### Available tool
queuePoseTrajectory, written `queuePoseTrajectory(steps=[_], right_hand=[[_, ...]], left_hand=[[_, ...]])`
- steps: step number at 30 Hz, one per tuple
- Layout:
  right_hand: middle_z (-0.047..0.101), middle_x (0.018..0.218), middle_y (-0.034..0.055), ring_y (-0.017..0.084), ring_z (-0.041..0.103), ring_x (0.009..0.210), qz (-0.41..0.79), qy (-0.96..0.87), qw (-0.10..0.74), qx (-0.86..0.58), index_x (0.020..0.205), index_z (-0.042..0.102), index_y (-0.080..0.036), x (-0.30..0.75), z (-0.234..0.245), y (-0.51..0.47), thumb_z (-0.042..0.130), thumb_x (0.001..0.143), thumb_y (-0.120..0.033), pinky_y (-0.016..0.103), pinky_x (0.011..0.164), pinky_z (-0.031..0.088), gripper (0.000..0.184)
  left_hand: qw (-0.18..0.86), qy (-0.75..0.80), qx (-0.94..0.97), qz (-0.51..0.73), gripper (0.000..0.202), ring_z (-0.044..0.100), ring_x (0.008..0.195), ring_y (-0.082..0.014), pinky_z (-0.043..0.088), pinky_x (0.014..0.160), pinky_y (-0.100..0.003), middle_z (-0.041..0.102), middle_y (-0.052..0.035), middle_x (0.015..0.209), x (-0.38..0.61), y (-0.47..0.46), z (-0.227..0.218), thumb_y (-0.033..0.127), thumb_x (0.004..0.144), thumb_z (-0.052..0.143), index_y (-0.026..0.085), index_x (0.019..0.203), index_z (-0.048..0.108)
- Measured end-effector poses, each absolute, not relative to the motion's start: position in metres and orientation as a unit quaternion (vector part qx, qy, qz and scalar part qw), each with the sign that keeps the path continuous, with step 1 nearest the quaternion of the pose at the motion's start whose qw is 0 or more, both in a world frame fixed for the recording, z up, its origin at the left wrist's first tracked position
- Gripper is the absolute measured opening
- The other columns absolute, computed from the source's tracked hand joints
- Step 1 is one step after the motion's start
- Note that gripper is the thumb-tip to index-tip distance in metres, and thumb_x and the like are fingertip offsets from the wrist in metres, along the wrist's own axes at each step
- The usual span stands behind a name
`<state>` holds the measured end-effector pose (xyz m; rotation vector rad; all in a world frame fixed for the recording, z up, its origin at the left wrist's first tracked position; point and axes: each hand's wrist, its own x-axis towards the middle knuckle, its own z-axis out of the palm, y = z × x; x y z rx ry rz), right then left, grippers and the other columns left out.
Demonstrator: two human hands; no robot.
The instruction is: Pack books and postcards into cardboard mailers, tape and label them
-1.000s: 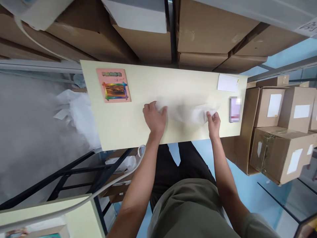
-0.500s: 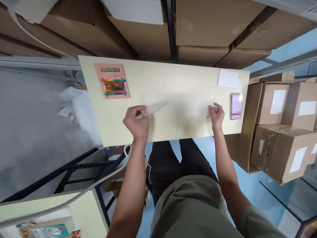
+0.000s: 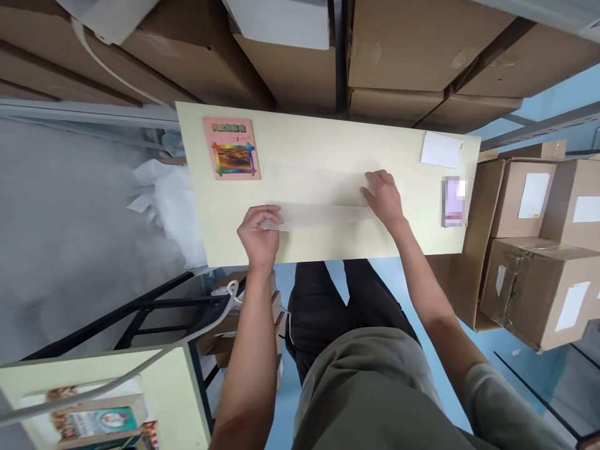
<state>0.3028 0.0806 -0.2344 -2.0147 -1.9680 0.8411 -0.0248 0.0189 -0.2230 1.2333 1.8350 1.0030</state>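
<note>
A thin, translucent plastic sheet (image 3: 323,215) lies lengthwise across the front half of the cream tabletop (image 3: 309,137), its left end lifted slightly. My left hand (image 3: 259,236) is closed on that left end, pinching it between thumb and fingers. At the right end is my right hand (image 3: 386,199), palm down, with thumb and fingers apart. Whether its fingertips touch the film is hard to make out. A pink book (image 3: 232,149) with a rainbow-framed picture lies at the back left of the table.
A white card (image 3: 441,150) and a blurred-out purple pack (image 3: 454,201) lie at the table's right end. Cardboard boxes (image 3: 398,47) line the back, and more boxes (image 3: 539,294) are stacked at right. A white cable (image 3: 187,337) runs over the lower-left table (image 3: 173,394).
My right hand has let go of the sheet's right edge and moved left with its fingers spread. My left hand keeps its hold on the sheet. The camera view has shifted slightly.
</note>
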Motion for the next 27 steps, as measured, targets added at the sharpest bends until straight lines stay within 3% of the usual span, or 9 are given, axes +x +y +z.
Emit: queuePoseTrajectory(steps=[5,8,15,20,24,27], right_hand=[[0.066,0.126,0.0166,0.033,0.061,0.121,0.275,-0.679,0.076,-0.676,0.115,0.075,-0.019,0.298,-0.248,0.087,0.056,0.111,-0.017,0.053,0.103,0.062,0.02],[0.064,0.129,0.0181,0.034,0.059,0.124,0.246,-0.699,0.079,-0.666,0.114,0.073,-0.018,0.303,-0.243,0.092,0.05,0.113,-0.018,0.058,0.109,0.059,0.023],[0.06,0.144,0.0214,0.041,0.052,0.144,0.211,-0.698,0.1,-0.677,0.133,0.069,-0.018,0.299,-0.243,0.13,0.049,0.118,-0.028,0.068,0.121,0.051,0.027],[0.048,0.168,0.0235,0.044,0.043,0.16,0.188,-0.69,0.111,-0.69,0.159,0.058,-0.02,0.286,-0.237,0.115,0.049,0.115,-0.026,0.073,0.123,0.049,0.045],[0.033,0.185,0.0213,0.044,0.026,0.175,0.162,-0.677,0.106,-0.71,0.175,0.043,-0.023,0.282,-0.23,0.074,0.05,0.117,-0.046,0.076,0.13,0.043,0.063],[0.025,0.189,0.024,0.044,0.018,0.179,0.169,-0.662,0.086,-0.725,0.18,0.035,-0.019,0.277,-0.236,0.048,0.049,0.115,-0.063,0.077,0.134,0.036,0.08]], left_hand=[[0.361,0.724,0.469,0.354,0.027,0.077,0.104,-0.026,0.059,0.106,-0.042,0.08,-0.0062,0.099,-0.035,0.004,-0.226,-0.001,0.068,0.056,0.024,0.062,0.066],[0.359,0.726,0.471,0.349,0.027,0.077,0.103,-0.0258,0.059,0.105,-0.041,0.08,-0.0057,0.1,-0.036,-0.004,-0.229,0.001,0.067,0.057,0.024,0.064,0.07],[0.342,0.715,0.519,0.319,0.037,0.073,0.119,-0.0294,0.059,0.111,-0.045,0.081,-0.0067,0.123,-0.026,-0.004,-0.244,0.002,0.066,0.058,0.027,0.079,0.081],[0.338,0.725,0.516,0.308,0.039,0.073,0.128,-0.0325,0.054,0.123,-0.051,0.08,-0.0082,0.134,-0.03,-0.001,-0.248,0.002,0.073,0.06,0.029,0.088,0.083],[0.288,0.754,0.479,0.346,0.043,0.069,0.139,-0.0325,0.049,0.131,-0.053,0.077,-0.0118,0.139,-0.024,0.002,-0.238,0.005,0.083,0.055,0.025,0.108,0.085],[0.279,0.747,0.477,0.37,0.04,0.057,0.157,-0.0346,0.039,0.138,-0.055,0.068,-0.0159,0.159,0.006,0.017,-0.231,0.019,0.098,0.06,0.022,0.133,0.08]])
